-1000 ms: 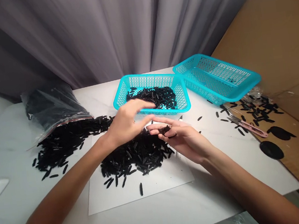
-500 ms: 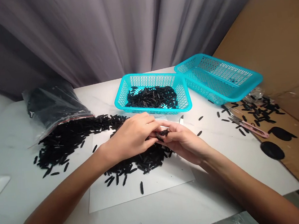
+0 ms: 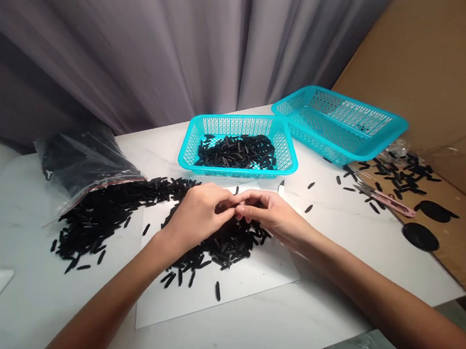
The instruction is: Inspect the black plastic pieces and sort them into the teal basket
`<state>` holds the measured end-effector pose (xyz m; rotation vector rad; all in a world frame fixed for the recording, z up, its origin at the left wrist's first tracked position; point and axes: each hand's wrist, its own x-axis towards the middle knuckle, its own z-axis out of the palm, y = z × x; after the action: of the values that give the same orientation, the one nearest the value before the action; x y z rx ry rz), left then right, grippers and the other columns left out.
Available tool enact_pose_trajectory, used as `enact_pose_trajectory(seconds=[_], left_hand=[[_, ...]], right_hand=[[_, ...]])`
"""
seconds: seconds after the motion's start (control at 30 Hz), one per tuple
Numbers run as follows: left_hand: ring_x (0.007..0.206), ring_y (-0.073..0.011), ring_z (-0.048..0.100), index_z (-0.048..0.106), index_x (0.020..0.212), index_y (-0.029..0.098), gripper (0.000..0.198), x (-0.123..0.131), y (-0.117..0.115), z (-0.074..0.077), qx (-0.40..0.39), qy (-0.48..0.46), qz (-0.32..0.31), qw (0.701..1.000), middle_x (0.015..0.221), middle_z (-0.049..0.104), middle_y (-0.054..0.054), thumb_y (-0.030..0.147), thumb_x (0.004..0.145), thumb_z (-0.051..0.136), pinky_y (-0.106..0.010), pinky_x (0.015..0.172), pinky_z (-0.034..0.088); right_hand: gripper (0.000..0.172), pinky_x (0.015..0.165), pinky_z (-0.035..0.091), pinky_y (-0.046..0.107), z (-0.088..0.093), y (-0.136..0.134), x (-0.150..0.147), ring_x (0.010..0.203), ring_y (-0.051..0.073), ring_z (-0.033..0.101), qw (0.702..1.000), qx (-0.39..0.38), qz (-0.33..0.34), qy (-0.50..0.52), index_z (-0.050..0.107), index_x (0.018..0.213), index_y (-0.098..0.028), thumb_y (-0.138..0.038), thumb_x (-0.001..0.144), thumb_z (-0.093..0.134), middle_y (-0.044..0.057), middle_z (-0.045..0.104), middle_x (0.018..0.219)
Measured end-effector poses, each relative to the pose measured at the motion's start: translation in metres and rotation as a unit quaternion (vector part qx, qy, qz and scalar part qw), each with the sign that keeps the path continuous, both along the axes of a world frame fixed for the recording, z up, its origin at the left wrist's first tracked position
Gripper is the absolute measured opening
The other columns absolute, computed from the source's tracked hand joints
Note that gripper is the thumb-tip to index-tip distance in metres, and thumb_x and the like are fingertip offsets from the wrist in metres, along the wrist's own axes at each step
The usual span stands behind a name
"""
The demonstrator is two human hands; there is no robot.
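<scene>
My left hand [image 3: 203, 209] and my right hand [image 3: 271, 209] meet at the fingertips above a heap of small black strips [image 3: 229, 248], pointed-oval in shape. Both hands are closed in a pinch, thumbs against forefingers. A bit of black shows where the fingertips join, apparently one of the strips; most of it is hidden by the fingers. Under the heap lies a white sheet [image 3: 168, 307], with a single strip [image 3: 217, 291] lying apart near its front edge.
A turquoise basket [image 3: 239, 175] behind my hands holds many black strips. Another turquoise basket [image 3: 350, 126] stands to its right. At left, a clear bag [image 3: 86, 158] spills strips [image 3: 90, 220]. Pink-handled scissors [image 3: 389, 203], black ovals [image 3: 420, 236] and cardboard [image 3: 460, 260] lie right.
My right fingers, which cradled several black strips in view, have closed into a pinch against my left fingertips. The strips in that hand are now mostly hidden.
</scene>
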<state>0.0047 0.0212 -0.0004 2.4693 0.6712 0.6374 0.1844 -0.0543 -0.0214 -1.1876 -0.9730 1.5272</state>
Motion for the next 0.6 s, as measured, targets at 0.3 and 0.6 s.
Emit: enact_pose_trajectory(seconds=[0.3,0.6], left_hand=[[0.079,-0.0153,0.066,0.073,0.085,0.018,0.002,-0.018,-0.036,-0.035,0.033,-0.097,0.125,0.987,0.082,0.075,0.0,0.016,0.086,0.073,-0.028,0.075,0.053],[0.151,-0.0405,0.021,0.031,0.155,0.01,0.091,-0.055,-0.041,-0.021,0.22,0.117,0.155,0.956,0.162,0.028,-0.02,0.065,0.088,0.058,-0.059,0.122,0.021]], right_hand=[[0.03,0.056,0.042,0.027,-0.014,-0.001,-0.001,0.06,0.014,0.056,0.978,0.062,0.054,-0.191,0.072,0.09,-0.016,-0.045,0.084,0.068,0.002,0.068,0.073],[0.013,0.091,0.046,0.05,-0.003,-0.007,-0.011,0.101,0.031,0.062,0.886,0.253,0.095,-0.377,0.073,0.096,-0.021,-0.024,0.087,0.064,0.011,0.072,0.098]])
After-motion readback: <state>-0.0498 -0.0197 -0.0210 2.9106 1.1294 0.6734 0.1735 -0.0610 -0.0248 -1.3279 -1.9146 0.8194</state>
